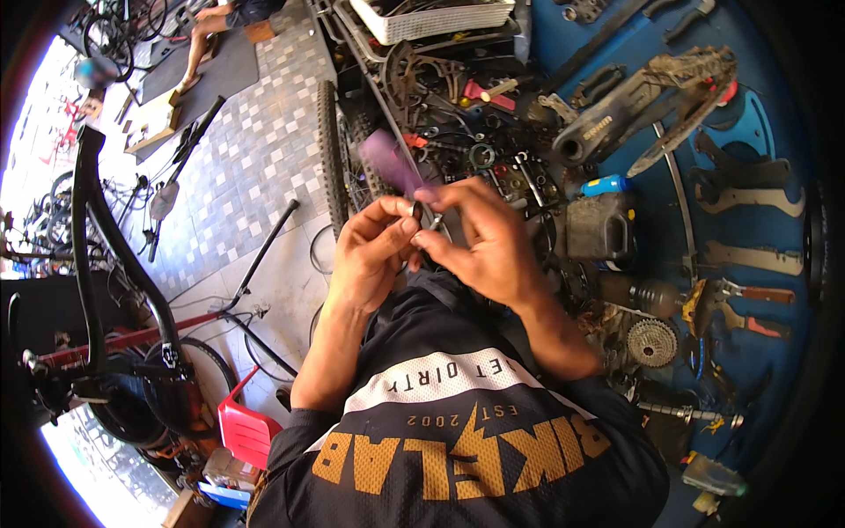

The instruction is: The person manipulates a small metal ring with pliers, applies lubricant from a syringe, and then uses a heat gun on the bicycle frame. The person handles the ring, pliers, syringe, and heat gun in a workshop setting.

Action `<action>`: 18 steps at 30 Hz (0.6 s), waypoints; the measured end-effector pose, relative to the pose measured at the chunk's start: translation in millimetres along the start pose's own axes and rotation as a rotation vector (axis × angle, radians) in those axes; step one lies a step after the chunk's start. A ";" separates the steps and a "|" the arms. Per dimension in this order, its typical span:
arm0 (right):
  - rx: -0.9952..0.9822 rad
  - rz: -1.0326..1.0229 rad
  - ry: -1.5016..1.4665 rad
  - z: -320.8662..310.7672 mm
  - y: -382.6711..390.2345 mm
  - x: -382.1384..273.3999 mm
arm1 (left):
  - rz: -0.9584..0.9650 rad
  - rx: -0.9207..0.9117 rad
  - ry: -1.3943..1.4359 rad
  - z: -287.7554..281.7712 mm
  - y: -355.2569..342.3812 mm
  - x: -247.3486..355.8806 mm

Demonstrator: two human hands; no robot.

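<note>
My left hand (pixel 370 255) pinches a small dark ring-like part (pixel 415 212) in front of my body. My right hand (pixel 475 251) is curled close against it, with its thumb at a small silvery piece (pixel 435 224) beside the dark part. A purple object (pixel 387 158), blurred and too indistinct to name, extends up from my right fingertips. Exactly what my right fingers grip is hard to make out. Below both hands is the front of my black shirt.
A cluttered parts tray (pixel 471 141) lies beyond my hands, with tires (pixel 331 150) along its left. Tools hang on a blue board (pixel 748 229) at right. At left are a black bike frame (pixel 86 220) and a red chair (pixel 246 422). A seated person's leg (pixel 198 48) shows top left.
</note>
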State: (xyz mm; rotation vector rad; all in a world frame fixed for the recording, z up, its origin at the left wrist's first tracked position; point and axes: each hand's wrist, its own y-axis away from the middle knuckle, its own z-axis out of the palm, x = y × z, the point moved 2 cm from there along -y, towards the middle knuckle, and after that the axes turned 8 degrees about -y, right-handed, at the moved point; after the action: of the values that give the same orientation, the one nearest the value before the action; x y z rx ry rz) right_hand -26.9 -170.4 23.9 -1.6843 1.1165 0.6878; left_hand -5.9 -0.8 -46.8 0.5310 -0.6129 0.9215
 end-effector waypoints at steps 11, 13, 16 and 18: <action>-0.061 0.098 0.372 32.0 63.9 28.0 | -0.148 0.008 -0.262 -41.7 16.6 -42.2; -0.025 0.167 0.301 39.6 72.9 31.1 | -0.202 0.014 -0.234 -49.2 19.9 -47.5; 0.012 0.213 0.173 48.5 83.7 36.1 | -0.343 -0.017 -0.013 -63.7 25.6 -55.7; 0.020 0.241 0.105 54.1 89.1 39.3 | -0.362 -0.090 0.008 -71.8 28.7 -60.2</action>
State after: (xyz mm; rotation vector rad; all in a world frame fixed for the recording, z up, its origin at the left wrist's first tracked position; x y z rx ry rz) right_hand -88.3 -144.7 -65.4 -1.5993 1.4115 0.7423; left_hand -39.7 26.8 -134.5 0.5360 -0.5260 0.5515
